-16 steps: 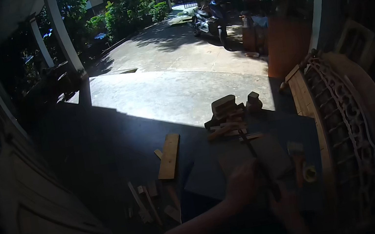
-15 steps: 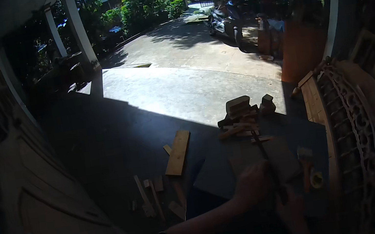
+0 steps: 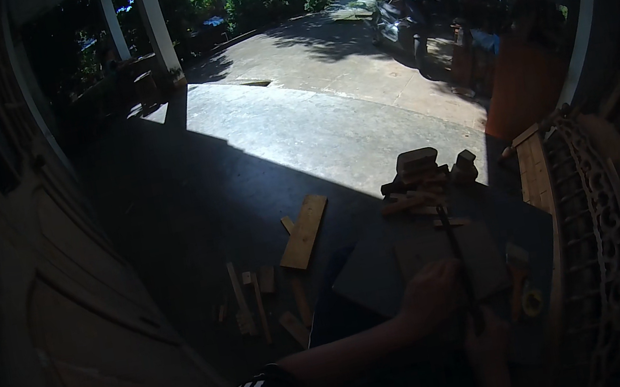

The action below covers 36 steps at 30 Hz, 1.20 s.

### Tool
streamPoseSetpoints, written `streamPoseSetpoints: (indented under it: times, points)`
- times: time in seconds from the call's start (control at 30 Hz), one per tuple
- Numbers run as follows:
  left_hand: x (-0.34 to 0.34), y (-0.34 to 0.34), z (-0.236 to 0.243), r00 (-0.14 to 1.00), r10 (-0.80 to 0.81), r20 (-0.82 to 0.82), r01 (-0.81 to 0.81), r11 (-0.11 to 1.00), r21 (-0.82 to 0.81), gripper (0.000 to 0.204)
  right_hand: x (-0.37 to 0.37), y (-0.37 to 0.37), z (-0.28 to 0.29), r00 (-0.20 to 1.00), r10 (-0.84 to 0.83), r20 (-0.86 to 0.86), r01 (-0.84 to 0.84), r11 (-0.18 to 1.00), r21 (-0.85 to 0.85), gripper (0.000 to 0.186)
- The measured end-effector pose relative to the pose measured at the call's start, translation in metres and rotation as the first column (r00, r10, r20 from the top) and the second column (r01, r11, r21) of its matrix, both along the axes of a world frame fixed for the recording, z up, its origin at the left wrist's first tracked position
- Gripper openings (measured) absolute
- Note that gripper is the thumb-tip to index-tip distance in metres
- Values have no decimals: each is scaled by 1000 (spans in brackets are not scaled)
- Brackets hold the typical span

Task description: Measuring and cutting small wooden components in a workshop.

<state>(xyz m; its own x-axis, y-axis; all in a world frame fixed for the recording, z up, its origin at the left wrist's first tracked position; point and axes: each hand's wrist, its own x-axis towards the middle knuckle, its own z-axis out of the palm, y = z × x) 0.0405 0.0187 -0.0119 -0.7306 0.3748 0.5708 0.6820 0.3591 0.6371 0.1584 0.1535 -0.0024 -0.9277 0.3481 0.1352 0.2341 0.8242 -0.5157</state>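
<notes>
My right hand (image 3: 487, 344) is closed around the lower end of a long, thin, dark bar-like tool (image 3: 451, 240), perhaps a file. The tool points away from me over a flat brown board (image 3: 490, 262). My left hand (image 3: 434, 286) rests over the board with curled fingers, right beside the tool's shaft. Shade hides what those fingers grip, if anything. Under the board lies a wider dark panel (image 3: 365, 274). Close to the right of the board are a wooden-handled brush (image 3: 517, 274) and a yellow roll, seemingly tape (image 3: 533, 302).
A pile of wood offcuts (image 3: 415, 184) and a block (image 3: 464, 166) sit beyond the board. Left of it lie a pale plank (image 3: 305, 231) and several sticks (image 3: 260, 304). Carved wooden furniture (image 3: 591, 228) stands at right, a panelled wooden piece (image 3: 107, 350) at left. A motorcycle (image 3: 401, 26) is parked farther off.
The whole view has shifted, so the scene sits farther right and slightly higher. Both hands and the dark tool keep nearly the same place over the board.
</notes>
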Motion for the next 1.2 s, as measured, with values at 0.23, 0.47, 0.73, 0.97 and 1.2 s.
streamPoseSetpoints:
  times: [0.23, 0.47, 0.73, 0.97, 1.2]
  points:
    - [-3, -12, 13, 1000, 8, -13, -9, 992, -127, 20, -5, -6, 4, 997, 40, -70, -42, 999, -27, 26]
    - [-1, -5, 17, 998, 15, -56, -21, 994, -107, 17, 1, -4, -6, 971, 54, -232, -46, 998, 39, 27]
    - [2, -7, 18, 1000, 3, 10, -3, 997, -80, 18, 6, -7, 2, 990, 53, -131, -49, 998, 29, 23]
    - [1, -11, 17, 1000, 13, -18, -15, 994, -104, 20, 2, -9, -7, 982, 77, -175, -76, 997, 12, 28]
    - [-6, -2, 21, 999, -10, -47, 4, 994, -109, 17, -2, -3, -1, 977, 46, -209, -50, 999, -15, 29]
